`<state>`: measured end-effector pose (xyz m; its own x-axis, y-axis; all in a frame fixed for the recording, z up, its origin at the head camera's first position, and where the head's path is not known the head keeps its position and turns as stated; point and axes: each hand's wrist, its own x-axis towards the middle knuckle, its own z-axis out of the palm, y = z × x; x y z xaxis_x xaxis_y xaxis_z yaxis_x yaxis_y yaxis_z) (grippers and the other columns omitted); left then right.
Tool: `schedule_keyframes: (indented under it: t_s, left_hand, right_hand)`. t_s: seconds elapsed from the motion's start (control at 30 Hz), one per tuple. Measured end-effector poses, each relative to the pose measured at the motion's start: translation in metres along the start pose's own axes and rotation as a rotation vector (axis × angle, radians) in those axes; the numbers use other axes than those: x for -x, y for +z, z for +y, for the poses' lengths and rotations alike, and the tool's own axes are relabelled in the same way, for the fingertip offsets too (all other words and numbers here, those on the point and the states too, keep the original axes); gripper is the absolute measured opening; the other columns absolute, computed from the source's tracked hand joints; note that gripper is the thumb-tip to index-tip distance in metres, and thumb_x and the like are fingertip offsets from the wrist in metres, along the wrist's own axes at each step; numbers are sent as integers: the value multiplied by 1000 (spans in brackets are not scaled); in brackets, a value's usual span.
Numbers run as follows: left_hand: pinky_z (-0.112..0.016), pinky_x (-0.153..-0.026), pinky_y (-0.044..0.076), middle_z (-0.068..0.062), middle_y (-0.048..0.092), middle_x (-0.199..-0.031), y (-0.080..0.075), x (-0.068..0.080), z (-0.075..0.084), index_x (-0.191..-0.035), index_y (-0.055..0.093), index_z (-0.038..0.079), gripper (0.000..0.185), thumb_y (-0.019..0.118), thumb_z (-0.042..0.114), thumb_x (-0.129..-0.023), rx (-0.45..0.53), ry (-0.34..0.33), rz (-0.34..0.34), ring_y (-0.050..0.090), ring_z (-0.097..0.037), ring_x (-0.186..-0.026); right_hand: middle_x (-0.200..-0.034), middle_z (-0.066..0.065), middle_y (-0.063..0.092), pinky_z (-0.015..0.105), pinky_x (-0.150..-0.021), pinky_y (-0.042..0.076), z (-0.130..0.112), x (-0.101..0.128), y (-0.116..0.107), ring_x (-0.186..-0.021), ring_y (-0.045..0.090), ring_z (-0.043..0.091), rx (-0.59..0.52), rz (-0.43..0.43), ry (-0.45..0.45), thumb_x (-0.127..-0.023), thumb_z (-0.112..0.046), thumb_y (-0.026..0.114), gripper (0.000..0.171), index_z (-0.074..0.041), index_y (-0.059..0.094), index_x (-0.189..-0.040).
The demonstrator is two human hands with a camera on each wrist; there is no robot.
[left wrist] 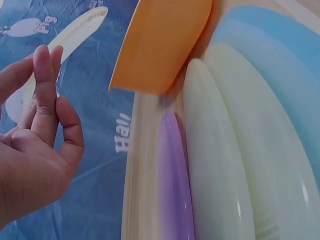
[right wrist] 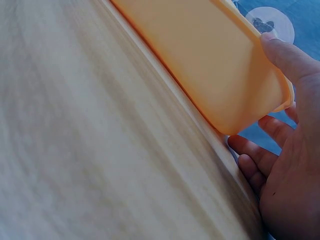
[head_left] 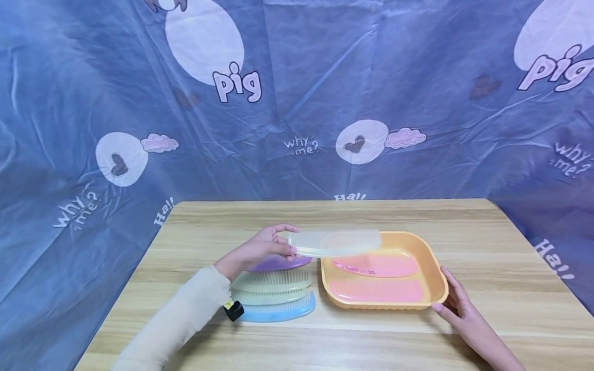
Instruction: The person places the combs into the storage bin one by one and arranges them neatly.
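Observation:
Between thumb and fingers my left hand [head_left: 274, 242] pinches the left end of a whitish translucent comb [head_left: 341, 241]. The comb is held level above the table, its right part overlapping the back left of an orange plastic basin [head_left: 380, 305]. Inside the basin lie a pink comb with a flower print [head_left: 394, 265] and a plain pink comb [head_left: 376, 291]. My right hand [head_left: 464, 314] grips the basin's right front corner, thumb [right wrist: 282, 52] on the rim and fingers around the side. Under my left forearm lie a purple comb [left wrist: 175, 185], two pale green combs [head_left: 278, 281] and a blue comb [head_left: 283, 312].
The wooden table [head_left: 371, 342] carries the combs on the left and the basin right of centre. A blue printed cloth [head_left: 297, 103] hangs behind and along both sides. A small black device [head_left: 234, 310] sits at my left wrist, over the blue comb's left end.

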<state>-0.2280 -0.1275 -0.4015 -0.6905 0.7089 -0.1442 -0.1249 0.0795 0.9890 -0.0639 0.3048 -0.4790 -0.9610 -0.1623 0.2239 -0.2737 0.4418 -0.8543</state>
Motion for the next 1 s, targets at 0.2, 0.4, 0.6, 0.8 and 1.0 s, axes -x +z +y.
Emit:
schedule_keyframes:
  t_s: [0.2, 0.4, 0.6, 0.8, 1.0]
  left_hand:
    - [-34, -85, 56, 1, 72, -76, 13, -16, 2, -144, 31, -3, 65, 61, -4, -86, 56, -44, -22, 69, -11, -73]
    - [-36, -84, 57, 0, 72, -77, 27, -29, 2, -142, 35, -4, 61, 59, -8, -86, 61, -50, -2, 69, -10, -70]
    - [-32, -79, 58, -3, 72, -76, 41, -41, -6, -139, 40, -1, 56, 57, -11, -87, 139, -112, 2, 69, -11, -68]
    - [-33, -78, 58, -9, 74, -81, 53, -51, -15, -137, 44, 3, 53, 60, -8, -87, 152, -158, 14, 69, -9, -64]
    - [-25, -70, 58, -18, 74, -91, 58, -58, -23, -135, 47, 4, 51, 63, -3, -87, 108, -153, 11, 69, -9, -66]
  right_hand:
    - [-145, -34, 20, -2, -87, 34, -1, -1, -1, -121, 33, -25, 9, 2, 0, -94, 8, 49, 78, -8, 2, -155]
    - [-144, -34, 20, -2, -87, 34, -1, -1, -1, -120, 33, -25, 1, -2, 13, -95, 7, 49, 78, -8, 1, -155]
    - [-144, -34, 20, -2, -87, 34, -1, -1, 0, -120, 33, -25, 3, 1, 19, -95, 7, 49, 78, -8, 2, -155]
    - [-144, -35, 19, -2, -87, 33, -1, -1, 0, -120, 32, -26, 3, 4, 14, -95, 7, 49, 78, -7, 2, -155]
    - [-145, -35, 20, -2, -87, 34, 0, 0, -1, -120, 34, -24, 2, 9, -8, -93, 9, 49, 78, -6, 3, -155]
